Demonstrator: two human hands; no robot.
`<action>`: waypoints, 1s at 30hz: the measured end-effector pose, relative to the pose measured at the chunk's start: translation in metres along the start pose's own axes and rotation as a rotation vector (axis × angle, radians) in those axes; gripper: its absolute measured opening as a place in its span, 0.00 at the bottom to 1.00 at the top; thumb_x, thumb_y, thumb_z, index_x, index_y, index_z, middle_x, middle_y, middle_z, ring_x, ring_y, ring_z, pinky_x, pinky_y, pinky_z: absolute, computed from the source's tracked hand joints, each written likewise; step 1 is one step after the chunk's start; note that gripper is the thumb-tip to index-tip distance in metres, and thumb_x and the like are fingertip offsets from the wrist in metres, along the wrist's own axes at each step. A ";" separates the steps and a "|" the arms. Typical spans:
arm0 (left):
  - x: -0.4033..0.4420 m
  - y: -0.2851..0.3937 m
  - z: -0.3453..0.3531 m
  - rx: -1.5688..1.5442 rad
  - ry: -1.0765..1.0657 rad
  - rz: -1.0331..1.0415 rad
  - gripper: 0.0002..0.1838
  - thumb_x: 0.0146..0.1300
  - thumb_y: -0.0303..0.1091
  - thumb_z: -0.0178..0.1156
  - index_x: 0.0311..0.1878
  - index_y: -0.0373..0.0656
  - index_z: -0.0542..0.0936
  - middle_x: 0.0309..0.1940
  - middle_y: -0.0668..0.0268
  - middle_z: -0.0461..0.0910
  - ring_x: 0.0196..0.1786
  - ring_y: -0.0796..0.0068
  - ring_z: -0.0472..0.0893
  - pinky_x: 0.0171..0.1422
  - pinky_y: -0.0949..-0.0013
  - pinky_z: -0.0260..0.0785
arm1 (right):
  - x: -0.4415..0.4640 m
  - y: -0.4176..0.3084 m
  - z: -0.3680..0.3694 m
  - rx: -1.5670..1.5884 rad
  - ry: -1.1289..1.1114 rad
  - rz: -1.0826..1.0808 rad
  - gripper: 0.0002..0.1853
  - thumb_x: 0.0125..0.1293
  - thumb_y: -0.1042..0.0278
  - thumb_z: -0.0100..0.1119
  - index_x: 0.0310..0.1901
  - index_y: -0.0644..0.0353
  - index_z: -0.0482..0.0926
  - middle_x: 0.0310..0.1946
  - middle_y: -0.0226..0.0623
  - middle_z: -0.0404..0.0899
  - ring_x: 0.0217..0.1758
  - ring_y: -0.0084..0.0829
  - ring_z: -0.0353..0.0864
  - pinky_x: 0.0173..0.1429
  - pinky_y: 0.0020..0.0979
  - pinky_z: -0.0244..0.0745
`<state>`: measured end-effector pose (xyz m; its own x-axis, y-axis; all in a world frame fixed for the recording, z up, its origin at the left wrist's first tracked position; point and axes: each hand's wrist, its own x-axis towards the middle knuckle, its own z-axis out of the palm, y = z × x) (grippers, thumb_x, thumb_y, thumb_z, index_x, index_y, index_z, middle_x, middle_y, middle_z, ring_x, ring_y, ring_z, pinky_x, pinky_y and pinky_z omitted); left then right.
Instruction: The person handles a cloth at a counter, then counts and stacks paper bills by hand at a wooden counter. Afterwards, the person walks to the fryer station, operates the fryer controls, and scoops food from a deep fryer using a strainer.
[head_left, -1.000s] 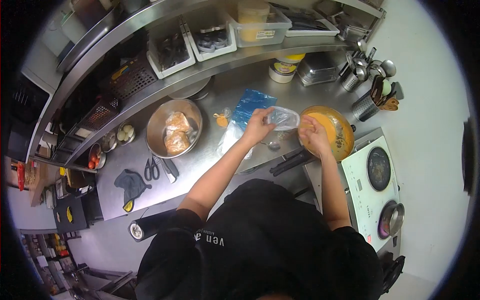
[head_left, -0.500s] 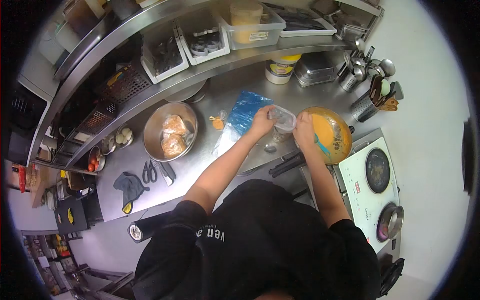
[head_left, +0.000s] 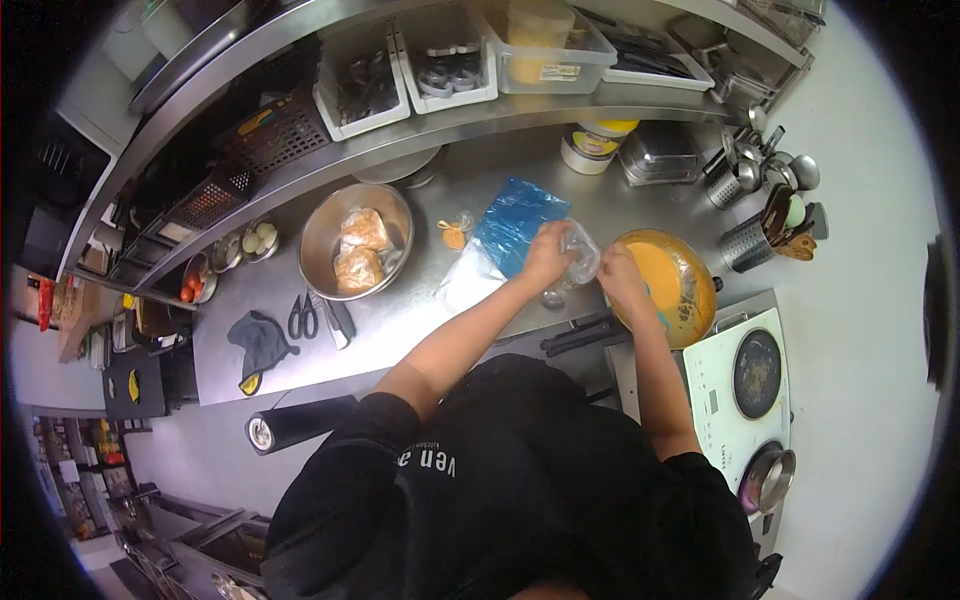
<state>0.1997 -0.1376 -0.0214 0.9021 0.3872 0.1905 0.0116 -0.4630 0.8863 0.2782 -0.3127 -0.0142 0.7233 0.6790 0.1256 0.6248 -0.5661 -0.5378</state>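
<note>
My left hand [head_left: 548, 255] is closed around the side of a clear plastic container [head_left: 582, 250], held tilted above the steel counter. Right of it, my right hand [head_left: 622, 277] has its fingers pinched together close to the container's rim; what they grip, if anything, is too small to make out. Under and beyond that hand is a frying pan [head_left: 690, 265] with smooth orange sauce [head_left: 655, 262], and part of a turquoise utensil shows by my wrist. A metal spoon [head_left: 552, 299] lies just below the container. Blue plastic sheeting [head_left: 515, 220] is spread beside my left hand.
Left on the counter are a steel bowl [head_left: 312, 240] with bagged food, scissors [head_left: 303, 318], a knife [head_left: 342, 322] and a dark cloth mitt [head_left: 258, 345]. A small tied bag [head_left: 453, 236] lies mid-counter. At right stand a white cooktop [head_left: 712, 395] and utensil holders [head_left: 745, 247]. A shelf overhangs the back.
The container has turned to a steeper tilt in my left hand. My right hand has dropped slightly and stays near its rim. The whole view has shifted a little.
</note>
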 end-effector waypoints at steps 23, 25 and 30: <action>0.005 -0.059 0.037 -0.362 -0.107 -0.054 0.20 0.55 0.41 0.67 0.48 0.41 0.81 0.43 0.53 0.79 0.53 0.51 0.78 0.59 0.58 0.70 | 0.038 0.034 -0.010 0.160 -0.095 0.052 0.05 0.60 0.79 0.56 0.37 0.63 0.79 0.22 0.38 0.73 0.29 0.33 0.76 0.38 0.33 0.72; 0.000 -0.063 0.035 -0.263 -0.102 -0.063 0.21 0.57 0.43 0.66 0.50 0.41 0.80 0.42 0.54 0.80 0.54 0.53 0.77 0.59 0.59 0.70 | 0.037 0.045 0.001 0.165 -0.106 0.044 0.06 0.60 0.79 0.56 0.38 0.64 0.81 0.23 0.37 0.73 0.29 0.30 0.76 0.38 0.32 0.73; -0.016 -0.049 0.026 -0.005 -0.210 -0.170 0.25 0.64 0.50 0.60 0.60 0.47 0.77 0.54 0.54 0.76 0.52 0.53 0.78 0.59 0.58 0.68 | 0.048 0.075 0.017 0.048 -0.071 -0.150 0.10 0.61 0.80 0.53 0.42 0.66 0.81 0.33 0.49 0.79 0.40 0.42 0.79 0.50 0.35 0.71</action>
<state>0.1960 -0.1418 -0.0785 0.9572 0.2845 -0.0527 0.1689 -0.4016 0.9001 0.3552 -0.3145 -0.0629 0.5993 0.7866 0.1487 0.7081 -0.4342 -0.5568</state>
